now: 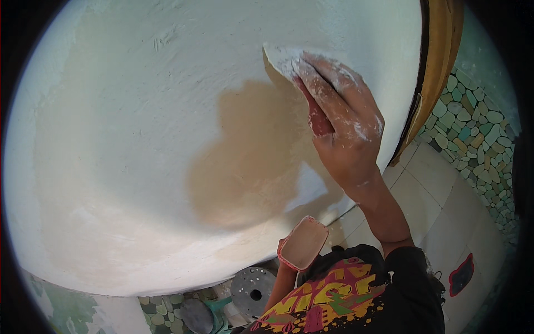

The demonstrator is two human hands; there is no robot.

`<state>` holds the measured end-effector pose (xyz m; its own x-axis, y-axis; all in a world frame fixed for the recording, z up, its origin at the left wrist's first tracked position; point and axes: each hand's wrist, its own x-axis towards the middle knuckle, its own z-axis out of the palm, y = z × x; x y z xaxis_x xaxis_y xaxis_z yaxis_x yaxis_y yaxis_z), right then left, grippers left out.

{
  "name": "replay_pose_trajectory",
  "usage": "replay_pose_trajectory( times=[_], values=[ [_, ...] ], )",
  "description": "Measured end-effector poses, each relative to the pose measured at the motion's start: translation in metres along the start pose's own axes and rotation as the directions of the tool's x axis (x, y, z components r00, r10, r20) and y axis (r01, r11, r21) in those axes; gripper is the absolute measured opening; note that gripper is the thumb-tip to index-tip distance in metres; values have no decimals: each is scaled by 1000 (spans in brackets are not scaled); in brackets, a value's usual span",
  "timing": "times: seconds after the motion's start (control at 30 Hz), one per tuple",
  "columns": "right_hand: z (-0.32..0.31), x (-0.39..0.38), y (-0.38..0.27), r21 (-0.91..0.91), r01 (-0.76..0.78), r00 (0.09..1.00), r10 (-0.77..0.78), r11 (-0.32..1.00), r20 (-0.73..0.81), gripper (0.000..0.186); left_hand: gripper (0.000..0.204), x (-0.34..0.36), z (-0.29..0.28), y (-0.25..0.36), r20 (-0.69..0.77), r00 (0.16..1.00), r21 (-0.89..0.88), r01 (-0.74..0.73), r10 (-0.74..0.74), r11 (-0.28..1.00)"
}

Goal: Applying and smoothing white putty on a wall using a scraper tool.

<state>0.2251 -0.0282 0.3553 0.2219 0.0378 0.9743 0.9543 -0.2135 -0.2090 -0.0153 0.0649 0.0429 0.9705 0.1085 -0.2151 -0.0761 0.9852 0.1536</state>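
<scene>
My right hand (345, 106), smeared with white putty, is closed round the red handle of a putty knife (318, 118). The knife's putty-coated blade lies at or close against a pale plastered wall (139, 111); I cannot tell if its edge touches. Lower down, near my body, my left hand (282, 249) grips a small rectangular tub (303, 245) with a reddish rim. Pale, smooth material shows inside it. Most of the left hand's fingers are hidden behind the tub. A shadow of my arm and hand falls across the wall.
A wooden frame (436, 72) edges the wall at the right. Beyond it are pebble-patterned tiles (473, 128) and pale floor tiles (428, 183). A dark, red-edged flat piece (461, 275) lies on the floor. Below are a grey disc with holes (253, 284) and a dark round-topped object (197, 315).
</scene>
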Motion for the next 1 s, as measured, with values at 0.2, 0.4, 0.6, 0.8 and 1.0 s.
replay_pose_trajectory(
  times=[0.2,0.4,0.6,0.8,1.0],
  values=[
    [7,-8,-7,-21,-27,1000,27,999,5,49,54,-1,3,-2,35,999,78,10,-12,997],
    [19,-4,-3,-11,1,996,-2,1000,-92,53,53,0,-3,-6,126,991,89,24,-36,996],
    [3,4,-4,77,0,996,7,997,-85,55,53,-4,-8,-5,70,997,101,9,-16,995],
    [-24,14,-17,20,-72,987,68,997,143,53,63,-1,-14,-6,115,993,-100,31,-20,994],
    [-26,50,4,-67,86,996,-84,994,34,47,52,-2,-10,-8,168,985,101,19,-36,995]
  ],
)
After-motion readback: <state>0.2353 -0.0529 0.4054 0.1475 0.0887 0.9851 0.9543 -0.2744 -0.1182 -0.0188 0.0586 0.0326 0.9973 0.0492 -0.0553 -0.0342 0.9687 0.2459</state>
